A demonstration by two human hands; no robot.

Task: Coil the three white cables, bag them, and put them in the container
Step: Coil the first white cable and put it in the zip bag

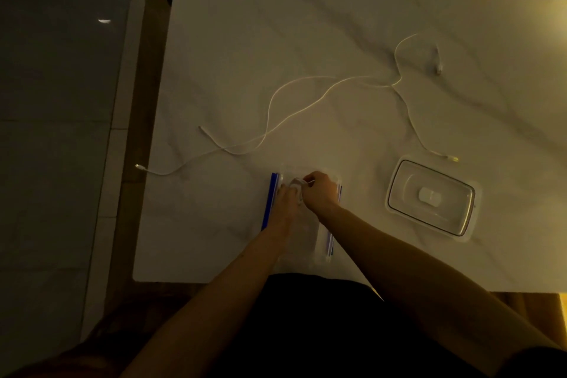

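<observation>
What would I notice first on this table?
The left hand and right hand meet on a small cable coil over clear bags with blue strips, at the front edge of the table. Behind them, loose white cables sprawl across it; a clear container sits at the right.

Mostly covered by the fingers (308, 179) of the right hand (319, 190): coiled cable (295, 186). Too blurred to read: grip of the left hand (287, 199). Partly hidden under both wrists, just behind the fingers: clear bags (302, 238). Too small to tell, far beyond the fingers: plugs on the loose cables (306, 107).
</observation>
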